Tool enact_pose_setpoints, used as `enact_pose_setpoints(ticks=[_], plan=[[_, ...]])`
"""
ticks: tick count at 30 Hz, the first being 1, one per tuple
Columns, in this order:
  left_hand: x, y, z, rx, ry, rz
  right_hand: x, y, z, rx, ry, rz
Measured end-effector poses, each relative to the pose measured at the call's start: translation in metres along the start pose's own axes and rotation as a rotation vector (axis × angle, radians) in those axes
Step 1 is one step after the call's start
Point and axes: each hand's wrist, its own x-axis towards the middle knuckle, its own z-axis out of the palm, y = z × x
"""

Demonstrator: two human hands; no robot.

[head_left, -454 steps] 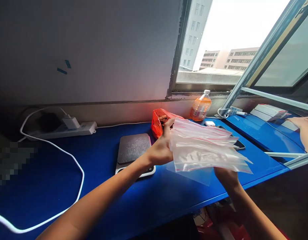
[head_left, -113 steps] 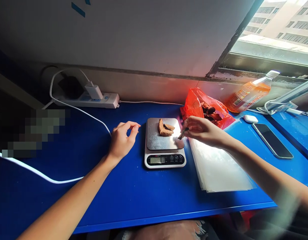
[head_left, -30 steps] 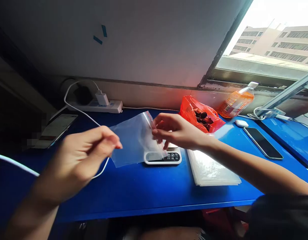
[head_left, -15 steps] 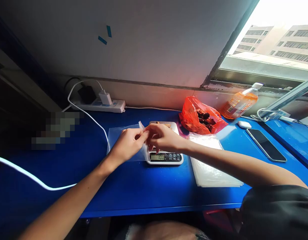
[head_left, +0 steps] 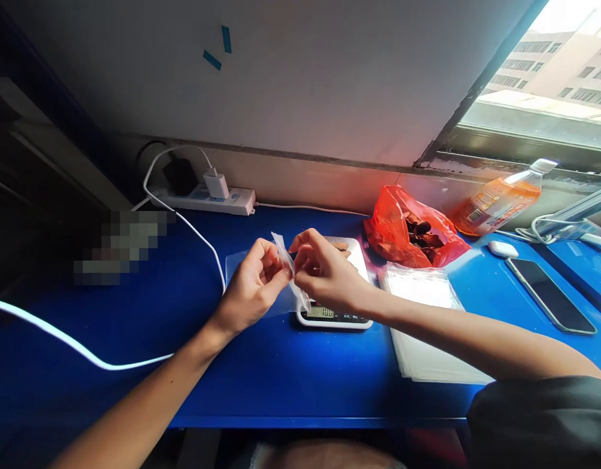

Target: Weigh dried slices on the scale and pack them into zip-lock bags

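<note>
My left hand (head_left: 251,284) pinches a clear plastic bag (head_left: 236,263) between thumb and fingers, near its mouth. The bag's mouth edge stands up between my two hands, pointing away from me. Curled fingers of my right hand (head_left: 325,270) grip that same edge from the other side; the fingertips are partly hidden. Beneath and behind my right hand is a white kitchen scale (head_left: 363,262), its lit display partly visible. Several brown dried pieces (head_left: 341,246) lie on the scale's plate, mostly covered by my hand.
To the right lies a stack of clear bags (head_left: 422,355). Behind it sits a red plastic bag (head_left: 385,228) of dark dried pieces, beside an orange drink bottle (head_left: 500,202). A phone (head_left: 549,296), earbud case (head_left: 502,249), power strip (head_left: 236,201) and white cable (head_left: 85,352) surround the area.
The view has shifted, so the table things appear farther right. My hands have drawn slightly apart at the bag's mouth, and more of its edge shows between them.
</note>
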Motion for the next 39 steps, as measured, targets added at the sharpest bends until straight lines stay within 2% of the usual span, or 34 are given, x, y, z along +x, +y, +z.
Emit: enact_pose_setpoints(ticks=[3, 5, 9, 12, 17, 20, 22, 24, 27, 29, 31, 34, 37, 39], plan=[[-0.002, -0.002, 0.001, 0.067, -0.065, 0.056, -0.005, 0.001, 0.005, -0.281, 0.043, -0.220], [-0.004, -0.003, 0.002, 0.123, -0.111, 0.086, -0.006, 0.004, 0.007, -0.428, 0.046, -0.296], [-0.007, -0.003, 0.002, 0.284, -0.025, 0.166, -0.001, 0.007, 0.000, -0.519, 0.091, -0.195], [-0.011, -0.001, 0.002, 0.400, 0.017, 0.254, 0.000, 0.001, -0.012, -0.568, 0.050, -0.146], [-0.016, -0.001, 0.003, 0.475, 0.011, 0.401, -0.010, -0.011, -0.023, -0.826, -0.073, -0.286], [-0.016, -0.002, -0.001, 0.557, 0.063, 0.514, -0.015, -0.010, -0.026, -0.917, -0.109, -0.323], [-0.014, -0.002, -0.006, 0.654, 0.061, 0.634, -0.016, -0.009, -0.028, -0.922, -0.114, -0.325], [-0.012, 0.000, -0.012, 0.787, -0.024, 0.699, -0.016, -0.009, -0.028, -0.917, -0.095, -0.324], [-0.009, 0.002, -0.018, 0.964, -0.209, 0.636, -0.015, -0.012, -0.027, -0.923, -0.056, -0.329], [-0.007, 0.002, -0.021, 1.014, -0.262, 0.604, -0.014, -0.013, -0.030, -0.894, -0.037, -0.325], [-0.006, 0.002, -0.024, 1.033, -0.255, 0.591, -0.013, -0.011, -0.042, -0.796, -0.041, -0.323], [-0.006, 0.004, -0.028, 1.026, -0.212, 0.573, -0.012, 0.004, -0.072, -0.638, -0.064, -0.301], [-0.007, 0.007, -0.030, 0.979, -0.194, 0.562, -0.013, 0.030, -0.097, -0.615, -0.127, -0.249], [-0.008, 0.008, -0.029, 0.955, -0.192, 0.566, -0.013, 0.049, -0.102, -0.637, -0.199, -0.252]])
